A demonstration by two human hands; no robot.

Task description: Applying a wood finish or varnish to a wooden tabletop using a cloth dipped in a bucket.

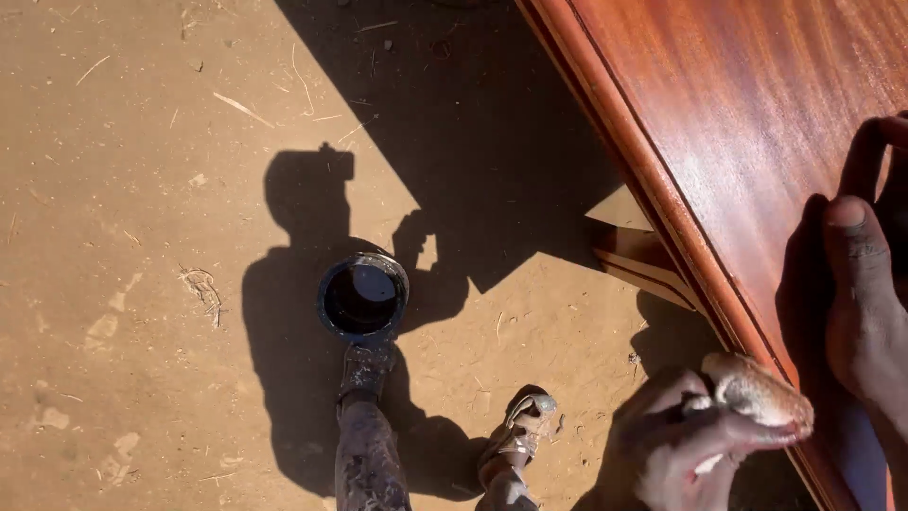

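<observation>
Left hand [705, 445] is gripping a stained rag [757, 390] at the polished wood panel's [757, 114] edge, right hand [865, 293] resting flat beside it. Open varnish tin [363, 297] is sitting by the foot [518, 431], probably easy to kick over.

I see bare sandy ground [142, 237] carrying a dark round tin [362, 298], scattered straw bits, and my sandalled feet.

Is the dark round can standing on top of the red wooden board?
No, the dark round can stands on the sandy ground, beside the person's foot and apart from the red wooden board.
</observation>
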